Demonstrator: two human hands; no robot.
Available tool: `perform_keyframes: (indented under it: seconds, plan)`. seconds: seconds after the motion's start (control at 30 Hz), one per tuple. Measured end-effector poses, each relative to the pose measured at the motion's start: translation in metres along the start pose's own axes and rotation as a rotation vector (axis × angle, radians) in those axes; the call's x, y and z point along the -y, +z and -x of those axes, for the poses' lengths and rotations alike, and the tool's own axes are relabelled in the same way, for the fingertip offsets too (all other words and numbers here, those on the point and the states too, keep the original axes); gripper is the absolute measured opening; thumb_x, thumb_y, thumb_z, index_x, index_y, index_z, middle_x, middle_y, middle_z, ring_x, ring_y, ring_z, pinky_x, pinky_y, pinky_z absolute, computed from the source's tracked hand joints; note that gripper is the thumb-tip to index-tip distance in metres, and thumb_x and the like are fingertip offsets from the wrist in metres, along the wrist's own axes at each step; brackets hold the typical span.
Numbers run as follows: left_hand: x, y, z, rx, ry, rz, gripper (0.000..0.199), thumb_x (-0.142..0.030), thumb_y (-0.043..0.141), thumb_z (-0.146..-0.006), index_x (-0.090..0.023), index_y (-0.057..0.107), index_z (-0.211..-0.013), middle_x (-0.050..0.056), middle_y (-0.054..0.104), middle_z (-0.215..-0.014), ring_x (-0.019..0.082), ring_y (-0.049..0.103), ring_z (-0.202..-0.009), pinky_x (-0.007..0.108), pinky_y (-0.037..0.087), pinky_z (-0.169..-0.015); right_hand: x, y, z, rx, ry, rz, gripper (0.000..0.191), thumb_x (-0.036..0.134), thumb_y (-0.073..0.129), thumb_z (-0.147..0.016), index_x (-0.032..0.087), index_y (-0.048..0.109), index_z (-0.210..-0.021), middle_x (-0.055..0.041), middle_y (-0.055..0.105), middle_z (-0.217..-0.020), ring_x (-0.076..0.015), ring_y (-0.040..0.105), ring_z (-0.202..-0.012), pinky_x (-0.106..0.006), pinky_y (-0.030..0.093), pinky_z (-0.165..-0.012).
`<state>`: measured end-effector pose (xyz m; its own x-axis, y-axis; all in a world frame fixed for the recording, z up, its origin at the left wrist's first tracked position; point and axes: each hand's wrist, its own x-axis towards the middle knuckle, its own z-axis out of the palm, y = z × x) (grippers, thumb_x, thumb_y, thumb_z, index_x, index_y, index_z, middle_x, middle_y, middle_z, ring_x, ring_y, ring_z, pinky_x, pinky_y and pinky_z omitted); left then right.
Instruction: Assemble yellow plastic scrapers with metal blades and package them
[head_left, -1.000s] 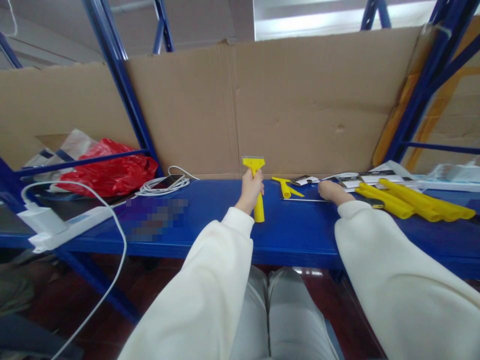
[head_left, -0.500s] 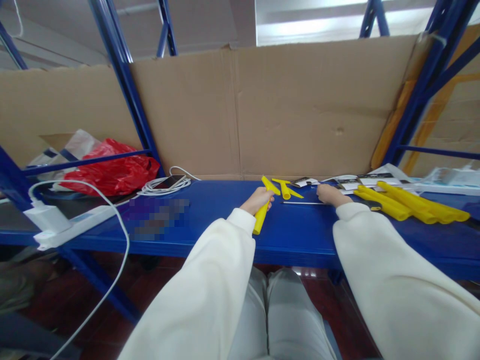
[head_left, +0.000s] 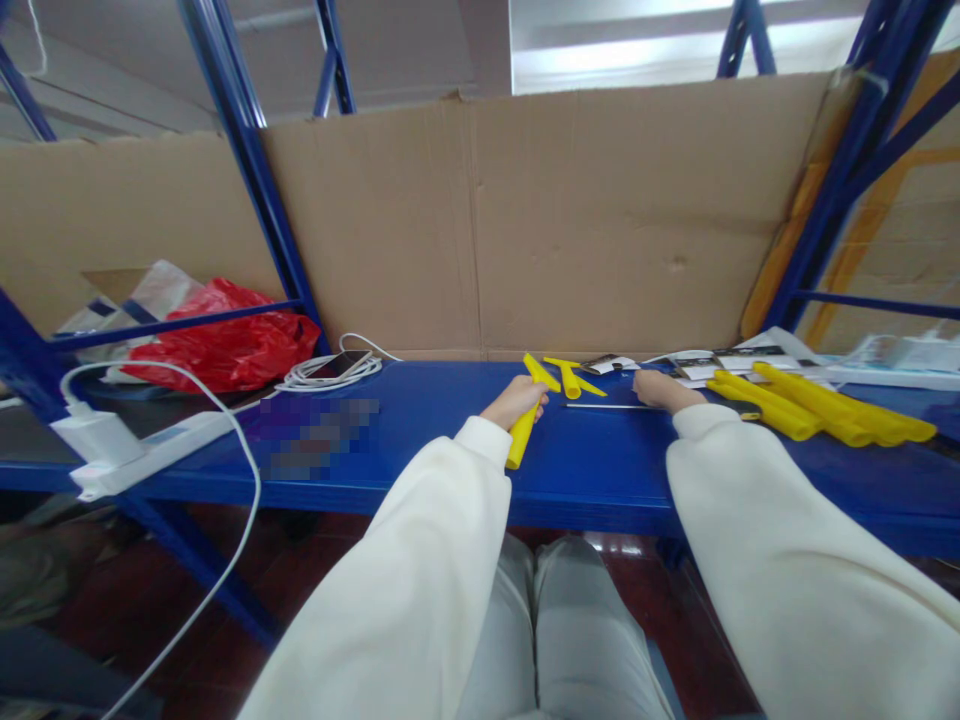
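Observation:
My left hand [head_left: 516,402] is closed around a yellow tube-like piece [head_left: 520,440], which slants up from near the bench's front edge. Above the fingers shows a flat yellow end [head_left: 541,372]; whether it belongs to the same piece I cannot tell. Just right of it lies another yellow piece [head_left: 571,382], a short tube with narrow arms to both sides. My right hand [head_left: 664,389] is a fist low over the bench, its fingers hidden. A thin metal rod [head_left: 606,406] runs up to this hand, and a dark handle [head_left: 742,409] shows beyond the wrist.
Several yellow tubes [head_left: 832,408] lie at the right of the blue bench [head_left: 427,430], before papers [head_left: 776,352]. On the left are a white power strip [head_left: 180,435] with a plugged-in charger, coiled white cable [head_left: 330,374] and a red plastic bag [head_left: 225,335]. Cardboard [head_left: 585,220] stands behind.

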<state>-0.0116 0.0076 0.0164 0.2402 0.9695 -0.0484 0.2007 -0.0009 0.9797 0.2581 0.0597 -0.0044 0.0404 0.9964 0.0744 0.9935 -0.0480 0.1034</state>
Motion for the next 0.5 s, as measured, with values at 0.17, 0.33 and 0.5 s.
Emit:
perform_keyframes:
  seconds: [0.17,0.33,0.5]
  plan:
    - [0.0,0.001,-0.001,-0.008,-0.005,0.003,0.03,-0.004,0.045,-0.095,-0.02,0.046,-0.07,-0.007,0.045,-0.049,0.007,0.038,-0.036,0.022,0.03,-0.041,0.001,-0.005,-0.001,-0.086,-0.038,-0.037,0.031,-0.003,0.049,-0.085,0.001,0.073,-0.104,-0.0275,0.072,-0.11,-0.0302,0.07,-0.108,-0.034,0.051,-0.095]
    - [0.0,0.001,0.0,-0.008,0.002,-0.005,0.031,-0.002,0.046,-0.094,-0.02,0.047,-0.068,-0.007,0.045,-0.048,0.007,0.039,-0.036,0.022,0.031,-0.041,0.027,-0.012,-0.005,-0.333,-0.245,-0.348,0.021,0.004,0.05,-0.085,0.014,0.069,-0.084,-0.0148,0.071,-0.095,-0.0231,0.065,-0.093,-0.031,0.051,-0.091]
    - [-0.002,0.003,0.003,0.004,0.037,0.0,0.033,-0.003,0.045,-0.095,-0.02,0.047,-0.067,-0.008,0.045,-0.047,0.007,0.039,-0.035,0.022,0.03,-0.041,0.061,-0.013,-0.008,-0.447,-0.515,-0.541,0.015,0.013,0.053,-0.085,0.022,0.059,-0.074,-0.009,0.063,-0.085,-0.0237,0.061,-0.093,-0.038,0.051,-0.094]
